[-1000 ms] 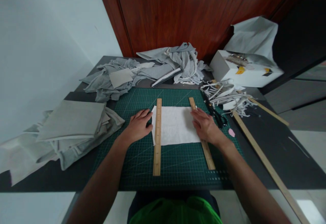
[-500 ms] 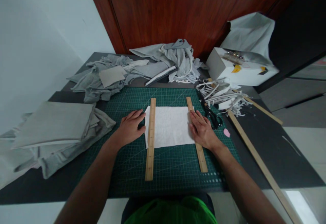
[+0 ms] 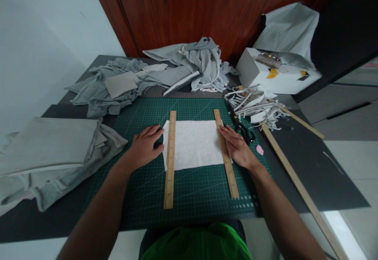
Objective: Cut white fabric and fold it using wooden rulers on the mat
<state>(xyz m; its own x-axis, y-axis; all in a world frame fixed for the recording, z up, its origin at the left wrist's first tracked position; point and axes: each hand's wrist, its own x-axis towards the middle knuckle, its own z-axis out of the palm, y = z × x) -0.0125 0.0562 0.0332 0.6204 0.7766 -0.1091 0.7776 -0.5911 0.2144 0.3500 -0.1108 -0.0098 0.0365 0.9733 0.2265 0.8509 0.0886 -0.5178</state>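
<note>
A white piece of cloth [image 3: 197,143] lies flat on the green cutting mat [image 3: 147,197]. Across its left part rests a wooden ruler [image 3: 170,161], and a second wooden ruler [image 3: 226,155] lies slightly slanted over its right part. My left hand [image 3: 146,145] is open at the cloth's left edge, fingers stretched and thumb apart, fingertips near the corner. My right hand [image 3: 238,146] lies at the right ruler's outer side, fingers extended with the tips at the ruler. A narrow strip of cloth shows past that ruler, partly under my hand.
Black scissors [image 3: 243,130] and a pink scrap [image 3: 260,149] lie right of my right hand. Beyond are cloth strips [image 3: 256,104], a long wooden stick [image 3: 291,169] and a white box [image 3: 280,75]. Folded fabric [image 3: 50,142] sits left; grey cloth [image 3: 203,61] is heaped behind.
My right hand has shifted from across the right ruler to its outer side, its thumb off the middle of the cloth. My left hand stays at the left edge. The view has shifted slightly.
</note>
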